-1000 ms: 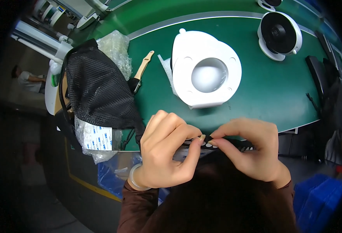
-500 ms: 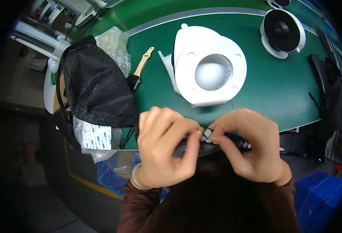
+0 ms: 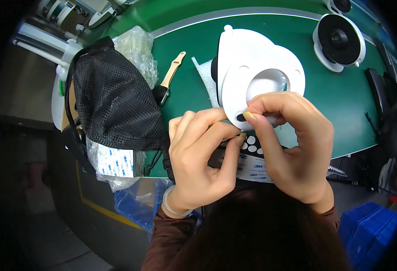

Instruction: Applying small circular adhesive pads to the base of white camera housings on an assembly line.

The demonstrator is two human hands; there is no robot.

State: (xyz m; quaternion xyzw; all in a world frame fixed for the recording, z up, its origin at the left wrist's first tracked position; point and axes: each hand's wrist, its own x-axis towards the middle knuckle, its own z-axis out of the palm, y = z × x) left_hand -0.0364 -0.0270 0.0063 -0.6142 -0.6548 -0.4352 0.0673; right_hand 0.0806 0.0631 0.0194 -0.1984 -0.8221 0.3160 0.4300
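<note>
A white rounded device [image 3: 234, 74] lies on the bench, its ring-shaped base facing up with small oval recesses around a large round opening. My right hand [image 3: 300, 144] pinches a small black oval pad [image 3: 241, 117] between thumb and forefinger, at the recess on the base's near-left edge. Whether the pad is stuck down I cannot tell. Close by, my left hand [image 3: 203, 156] is closed in a pinch on a sheet of pads [image 3: 252, 167], black with white oval spots and a printed white backing. Part of this sheet is hidden behind both hands.
A black mesh bag [image 3: 117, 99] lies at left beside bubble wrap [image 3: 137, 49] and a brush with a wooden handle [image 3: 173, 70]. Printed backing sheets [image 3: 117, 162] lie on plastic below the bag. Another white device with a black round face [image 3: 338, 40] stands far right.
My right hand has moved up from the sheet to the base, carrying the black pad. More of the sheet now shows between my hands. The whole view has shifted slightly.
</note>
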